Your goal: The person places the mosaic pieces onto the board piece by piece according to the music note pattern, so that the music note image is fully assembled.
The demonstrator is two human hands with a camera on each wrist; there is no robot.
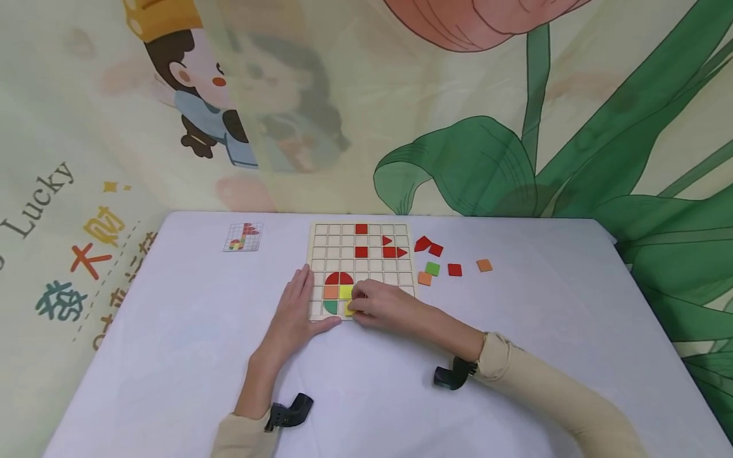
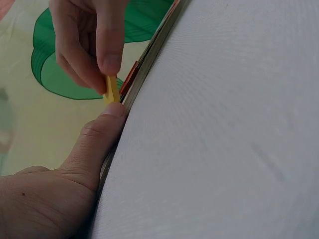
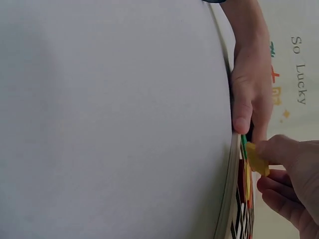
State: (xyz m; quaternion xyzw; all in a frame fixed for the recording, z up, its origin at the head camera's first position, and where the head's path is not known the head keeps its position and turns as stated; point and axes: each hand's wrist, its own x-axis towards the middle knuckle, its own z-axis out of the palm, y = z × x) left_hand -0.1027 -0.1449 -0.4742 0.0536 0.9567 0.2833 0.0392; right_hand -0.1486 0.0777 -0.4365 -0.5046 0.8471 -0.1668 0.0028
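Observation:
In the head view my left hand (image 1: 294, 310) steadies the pale grid board (image 1: 334, 240), its straight fingers along the left edge and its thumb at the near edge. My right hand (image 1: 385, 305) pinches a yellow tile (image 3: 257, 159) between thumb and fingers, over the bottom row of the board. Two red quarter-round tiles (image 1: 339, 278) form an arch there. Beneath them lie an orange square (image 1: 331, 292) and a yellow square (image 1: 345, 291), with a green quarter-round tile (image 1: 331, 306) in the row below. The right hand hides part of the board.
Farther up the board sit red squares (image 1: 361, 252) and red triangles (image 1: 402, 252). Loose red, green and orange tiles (image 1: 455, 270) lie to its right on the white tablecloth (image 1: 515, 369). A small pattern card (image 1: 243, 237) lies at the back left. A printed curtain (image 1: 343, 178) hangs behind.

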